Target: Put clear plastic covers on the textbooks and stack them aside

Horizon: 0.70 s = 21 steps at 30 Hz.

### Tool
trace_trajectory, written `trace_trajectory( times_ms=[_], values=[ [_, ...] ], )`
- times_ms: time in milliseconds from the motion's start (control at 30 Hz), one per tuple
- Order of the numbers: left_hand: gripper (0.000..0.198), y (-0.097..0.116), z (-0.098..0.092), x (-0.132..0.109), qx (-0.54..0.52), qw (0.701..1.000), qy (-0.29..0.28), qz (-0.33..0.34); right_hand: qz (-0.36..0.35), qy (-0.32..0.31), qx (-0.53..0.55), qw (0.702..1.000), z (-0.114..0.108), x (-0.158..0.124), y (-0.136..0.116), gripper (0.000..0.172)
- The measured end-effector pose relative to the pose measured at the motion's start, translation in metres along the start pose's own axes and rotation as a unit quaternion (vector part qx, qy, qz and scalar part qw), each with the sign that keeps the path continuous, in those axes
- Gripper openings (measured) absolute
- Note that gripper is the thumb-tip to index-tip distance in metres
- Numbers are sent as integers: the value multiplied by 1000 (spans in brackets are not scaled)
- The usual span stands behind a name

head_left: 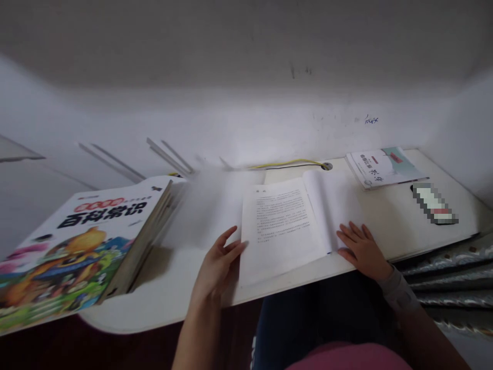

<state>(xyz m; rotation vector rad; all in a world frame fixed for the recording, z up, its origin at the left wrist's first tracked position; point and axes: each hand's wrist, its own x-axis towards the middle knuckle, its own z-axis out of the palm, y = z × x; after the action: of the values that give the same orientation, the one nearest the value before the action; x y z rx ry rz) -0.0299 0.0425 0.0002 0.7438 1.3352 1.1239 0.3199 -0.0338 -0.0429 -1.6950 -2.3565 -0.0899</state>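
An open book point(283, 231) lies on the white desk in front of me, its printed page facing up. Left of it, a loose-looking page point(208, 210) is smeared by motion. My left hand point(223, 257) is at the book's left edge, thumb and forefinger apart, with one fingertip at the page's border; the other fingers are partly hidden. Spread flat, my right hand point(360, 249) rests at the lower right of the book, fingertips by the curled pages point(327, 210). Neither hand grips anything visibly.
A thick stack topped by a colourful book point(92, 236) stands at left. Another book point(385, 167) and a pixelated phone point(435, 205) lie at right. A yellow cable point(288, 163) runs along the wall to a desk hole point(327, 166). The desk's front edge point(285, 287) is close to me.
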Motion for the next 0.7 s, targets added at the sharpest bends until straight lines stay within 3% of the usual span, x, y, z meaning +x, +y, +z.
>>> trace_trajectory(
  times_ms=[367,467,533,633,700],
  values=[
    [45,-2,-2,2,-5,997,68,41,27,-11,-30,999,-11,1,7,47],
    [45,-6,-3,2,55,993,84,68,30,-8,-40,999,-10,5,6,49],
    [46,-7,-5,3,167,974,112,104,33,0,-48,998,-8,7,4,50],
    [38,-9,-10,4,346,916,145,142,47,16,-64,997,-6,6,-2,51],
    [34,-10,-12,4,409,886,155,155,62,18,-72,995,-6,5,-6,51]
  ],
)
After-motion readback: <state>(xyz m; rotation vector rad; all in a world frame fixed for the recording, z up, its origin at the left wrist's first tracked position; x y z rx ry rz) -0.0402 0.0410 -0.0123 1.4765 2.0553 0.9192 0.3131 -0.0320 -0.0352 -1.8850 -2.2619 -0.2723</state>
